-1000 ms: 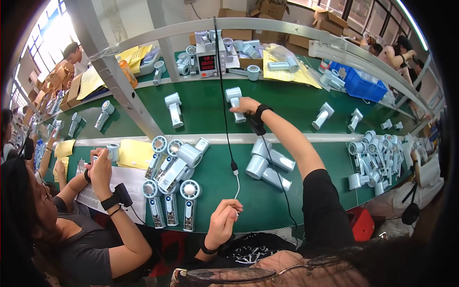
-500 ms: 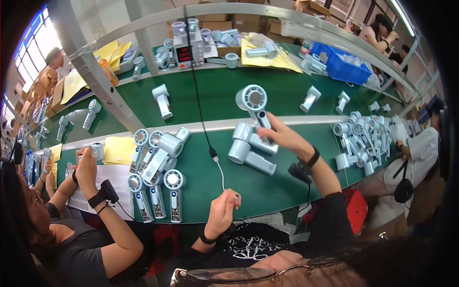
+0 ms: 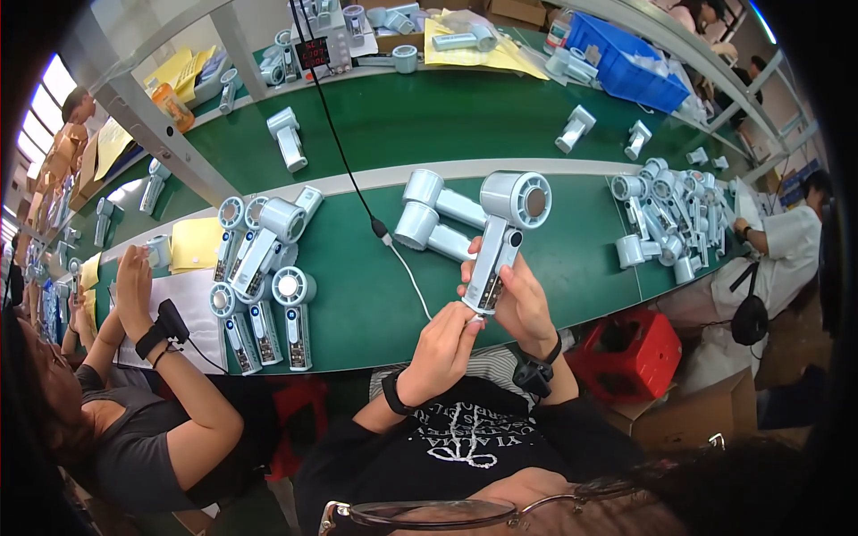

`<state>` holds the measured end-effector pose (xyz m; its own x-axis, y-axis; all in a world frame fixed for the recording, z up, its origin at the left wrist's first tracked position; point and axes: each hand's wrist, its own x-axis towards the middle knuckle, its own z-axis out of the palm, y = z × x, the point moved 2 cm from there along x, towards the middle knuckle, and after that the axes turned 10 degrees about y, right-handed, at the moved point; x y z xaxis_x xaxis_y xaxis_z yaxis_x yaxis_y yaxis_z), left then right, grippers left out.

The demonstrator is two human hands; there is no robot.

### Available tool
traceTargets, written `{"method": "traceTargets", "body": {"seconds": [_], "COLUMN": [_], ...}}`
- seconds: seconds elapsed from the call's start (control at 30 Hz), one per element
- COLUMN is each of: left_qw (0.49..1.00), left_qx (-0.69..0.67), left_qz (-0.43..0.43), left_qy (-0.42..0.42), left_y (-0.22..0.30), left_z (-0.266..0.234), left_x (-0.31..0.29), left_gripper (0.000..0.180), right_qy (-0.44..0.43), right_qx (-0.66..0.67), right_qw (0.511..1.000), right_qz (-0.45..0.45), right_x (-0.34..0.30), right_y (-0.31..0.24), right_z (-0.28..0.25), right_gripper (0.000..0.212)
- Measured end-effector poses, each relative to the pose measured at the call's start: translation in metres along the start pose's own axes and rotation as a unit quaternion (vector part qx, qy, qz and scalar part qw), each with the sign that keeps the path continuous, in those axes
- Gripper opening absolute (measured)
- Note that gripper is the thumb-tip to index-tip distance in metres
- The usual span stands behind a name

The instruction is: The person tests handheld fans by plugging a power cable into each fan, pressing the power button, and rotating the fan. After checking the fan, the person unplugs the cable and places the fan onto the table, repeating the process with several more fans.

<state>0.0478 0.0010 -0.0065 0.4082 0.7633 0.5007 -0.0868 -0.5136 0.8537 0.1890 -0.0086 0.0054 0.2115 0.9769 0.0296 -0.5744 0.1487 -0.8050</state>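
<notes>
Right hand (image 3: 525, 308) grips a pale fan (image 3: 502, 228); left hand (image 3: 441, 347) apparently pinches a white cable (image 3: 411, 275).

Fan (image 3: 497, 248) pale blue, cable (image 3: 410, 274) black and white, surface (image 3: 357, 330) green, bin (image 3: 623, 70) blue, stool (image 3: 633, 357) red, shirt (image 3: 527, 451) black, white print.

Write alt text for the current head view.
A person's right hand holds a pale blue handheld fan; the left hand holds a white cable at its lower end. More fans lie on the green table beside a co-worker.
</notes>
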Motion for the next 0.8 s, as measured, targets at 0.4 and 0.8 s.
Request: {"method": "traceTargets", "body": {"seconds": [0.4, 0.8], "left_qw": [0.993, 0.982], "left_qx": [0.067, 0.019], "left_qz": [-0.036, -0.175], "left_qy": [0.088, 0.072], "left_y": [0.006, -0.014], "left_z": [0.0, -0.003], "left_x": [-0.003, -0.008], "left_gripper": [0.007, 0.014], "right_qy": [0.037, 0.076], "right_qx": [0.127, -0.137], "right_qw": [0.991, 0.982], "right_qz": [0.02, -0.105], "right_x": [-0.001, -0.005], "right_y": [0.019, 0.039], "right_z": [0.013, 0.003], "right_gripper": [0.037, 0.036]}}
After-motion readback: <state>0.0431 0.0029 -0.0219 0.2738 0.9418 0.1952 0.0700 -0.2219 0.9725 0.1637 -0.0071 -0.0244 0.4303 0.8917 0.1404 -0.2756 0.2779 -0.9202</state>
